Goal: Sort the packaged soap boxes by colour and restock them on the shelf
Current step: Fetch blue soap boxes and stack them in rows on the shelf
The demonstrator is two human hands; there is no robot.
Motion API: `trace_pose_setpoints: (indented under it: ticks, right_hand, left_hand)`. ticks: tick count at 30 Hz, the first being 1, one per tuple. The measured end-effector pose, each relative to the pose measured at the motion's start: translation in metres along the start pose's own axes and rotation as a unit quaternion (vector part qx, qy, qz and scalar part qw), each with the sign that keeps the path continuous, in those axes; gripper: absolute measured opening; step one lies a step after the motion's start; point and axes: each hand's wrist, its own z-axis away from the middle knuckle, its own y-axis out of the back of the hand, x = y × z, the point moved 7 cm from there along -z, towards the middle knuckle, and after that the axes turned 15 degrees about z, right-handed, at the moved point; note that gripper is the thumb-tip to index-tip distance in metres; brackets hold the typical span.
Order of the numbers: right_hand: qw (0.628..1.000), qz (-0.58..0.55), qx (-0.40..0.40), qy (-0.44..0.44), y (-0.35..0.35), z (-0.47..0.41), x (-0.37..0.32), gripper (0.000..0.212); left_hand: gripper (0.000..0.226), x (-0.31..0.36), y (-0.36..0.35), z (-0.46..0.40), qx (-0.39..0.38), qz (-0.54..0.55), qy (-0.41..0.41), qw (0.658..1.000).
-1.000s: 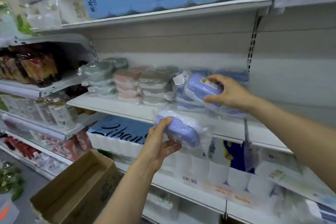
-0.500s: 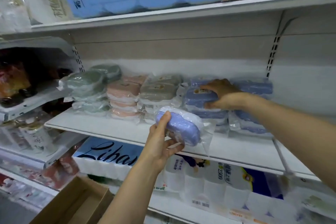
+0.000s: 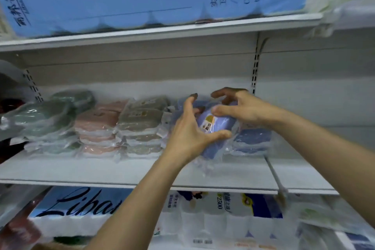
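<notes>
A blue box (image 3: pixel 216 126) in clear wrap is being held by both hands at centre frame, over the blue stack (image 3: pixel 251 140) on the shelf (image 3: pixel 101 170). The left hand (image 3: pixel 187 134) is curled round its near end, thumb under the lower edge and fingers over the top; the right hand (image 3: pixel 241 110) is gripping its far end, thumb along the upper side and fingers arched above.

The sorting is looking well advanced: green boxes (image 3: pixel 46 119) are stacked at left of frame, then pink boxes (image 3: pixel 97 128), then grey boxes (image 3: pixel 142 124), then blue, each colour in its own pile. The blue box is not yet being set down. What is left cannot be told, since no supply box is showing here.

Against the frame half a second earlier, the box is now raised from the shelf's front edge to the blue pile, and the right hand, then lying on the pile, is now closed on the box too. It is probably being guided onto the pile, though motion blur is hiding the contact.
</notes>
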Motion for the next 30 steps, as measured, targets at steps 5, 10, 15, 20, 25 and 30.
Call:
trace_pose_setpoints:
  ticks: [5, 10, 15, 20, 25, 30]
  right_hand:
    - [0.918, -0.273, 0.202, -0.205, 0.041, 0.017, 0.1, 0.031]
    - [0.884, -0.258, 0.235, -0.312, 0.015, 0.021, 0.159, 0.05]
    - [0.921, -0.097, 0.198, -0.32, -0.001, 0.005, 0.155, 0.05]
    - [0.942, 0.062, 0.168, -0.282, 0.005, 0.013, 0.152, 0.045]
    - [0.989, 0.077, 0.059, -0.113, -0.013, 0.027, 0.13, 0.07]
    - [0.992, 0.07, 0.065, -0.086, -0.005, 0.023, 0.13, 0.064]
  left_hand:
    - [0.07, -0.011, 0.024, -0.044, 0.018, -0.132, -0.062, 0.989]
    - [0.076, -0.069, 0.007, -0.065, -0.093, -0.33, -0.019, 0.939]
    - [0.065, -0.065, 0.0, -0.076, -0.06, -0.323, -0.099, 0.939]
    - [0.063, -0.062, 0.002, -0.075, -0.065, -0.318, -0.137, 0.936]
    - [0.064, -0.063, 0.003, -0.076, -0.071, -0.316, -0.139, 0.936]
    - [0.062, -0.065, 0.005, -0.076, -0.077, -0.308, -0.139, 0.938]
